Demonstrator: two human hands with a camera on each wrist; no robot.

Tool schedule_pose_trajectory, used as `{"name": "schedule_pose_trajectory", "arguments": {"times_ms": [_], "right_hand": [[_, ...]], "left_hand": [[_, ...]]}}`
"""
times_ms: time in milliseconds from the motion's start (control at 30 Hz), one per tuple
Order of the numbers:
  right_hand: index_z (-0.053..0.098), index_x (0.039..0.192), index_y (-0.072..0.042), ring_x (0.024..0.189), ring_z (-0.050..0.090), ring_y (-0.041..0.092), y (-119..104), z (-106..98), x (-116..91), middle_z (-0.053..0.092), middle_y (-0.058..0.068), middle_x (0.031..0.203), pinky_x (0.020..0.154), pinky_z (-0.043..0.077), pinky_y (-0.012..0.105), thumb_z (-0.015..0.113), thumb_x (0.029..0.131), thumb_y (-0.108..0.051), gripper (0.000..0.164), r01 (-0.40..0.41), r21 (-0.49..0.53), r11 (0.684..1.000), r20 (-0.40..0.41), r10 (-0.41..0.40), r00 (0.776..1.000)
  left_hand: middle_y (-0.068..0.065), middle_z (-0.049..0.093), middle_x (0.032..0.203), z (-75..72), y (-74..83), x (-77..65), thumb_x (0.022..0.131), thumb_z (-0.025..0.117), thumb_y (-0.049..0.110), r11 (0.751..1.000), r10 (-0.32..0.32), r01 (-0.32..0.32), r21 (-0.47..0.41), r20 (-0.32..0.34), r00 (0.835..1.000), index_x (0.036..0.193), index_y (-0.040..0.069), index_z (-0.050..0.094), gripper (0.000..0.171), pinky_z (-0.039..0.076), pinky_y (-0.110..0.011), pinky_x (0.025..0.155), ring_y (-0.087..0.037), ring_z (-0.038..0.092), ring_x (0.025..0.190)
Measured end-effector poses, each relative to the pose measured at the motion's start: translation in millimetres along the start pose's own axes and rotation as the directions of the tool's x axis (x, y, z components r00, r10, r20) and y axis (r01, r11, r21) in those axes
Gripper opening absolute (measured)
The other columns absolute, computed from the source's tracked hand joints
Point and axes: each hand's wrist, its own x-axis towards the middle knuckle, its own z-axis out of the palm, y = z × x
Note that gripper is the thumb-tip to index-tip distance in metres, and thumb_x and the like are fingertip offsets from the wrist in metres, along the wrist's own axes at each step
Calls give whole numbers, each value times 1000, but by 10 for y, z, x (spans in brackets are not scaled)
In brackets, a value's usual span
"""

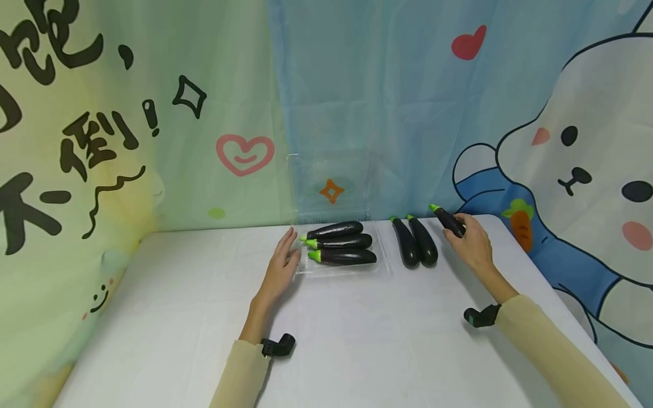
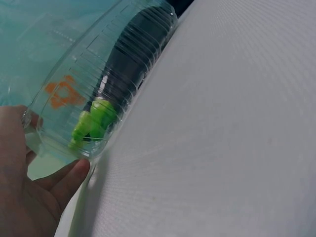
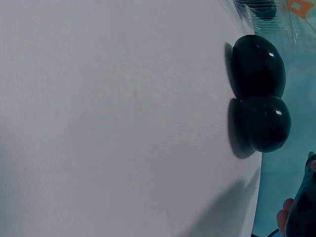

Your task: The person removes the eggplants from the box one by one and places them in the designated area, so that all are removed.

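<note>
A clear plastic clamshell box lies with its lid raised at the back. Several dark eggplants are in view, all with green stem ends. Three of them, such as the front eggplant, lie side by side in the box, stems to the left. My left hand holds the box's left end, thumb at the near corner and a fingertip behind the rim in the left wrist view. My right hand grips another eggplant around its thick end, stem pointing up and left. In the right wrist view, only part of this hand shows.
Between the box and my right hand, two eggplants lie next to each other on the white table: a left one and a right one. A printed curtain hangs along the table's back edge.
</note>
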Motion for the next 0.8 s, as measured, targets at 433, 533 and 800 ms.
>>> {"name": "schedule_pose_trajectory", "arguments": {"times_ms": [433,533,800], "right_hand": [[50,141,-5,101,57,47,-34,36,-36,57,30,126,72,44,55,52,98,-34,52,-66,-55,996,31,68,997],[47,143,-6,102,57,47,-51,48,-27,56,30,129,70,43,53,46,99,-37,54,-107,-58,993,54,110,992],[46,142,-1,109,55,51,-33,126,21,51,34,134,79,44,59,47,99,-35,55,-124,-67,990,99,130,987]], "left_hand": [[-4,27,161,-11,21,14,101,46,17,1000,-9,9,2,5,1000,149,4,35,51,42,-46,111,-33,52,131],[-4,26,161,-15,25,11,101,46,18,1000,-8,8,4,6,1000,150,4,35,52,42,-46,111,-32,51,132],[-5,26,161,-16,9,14,101,46,19,1000,1,-1,4,2,1000,150,4,35,52,41,-49,111,-33,51,131]]}}
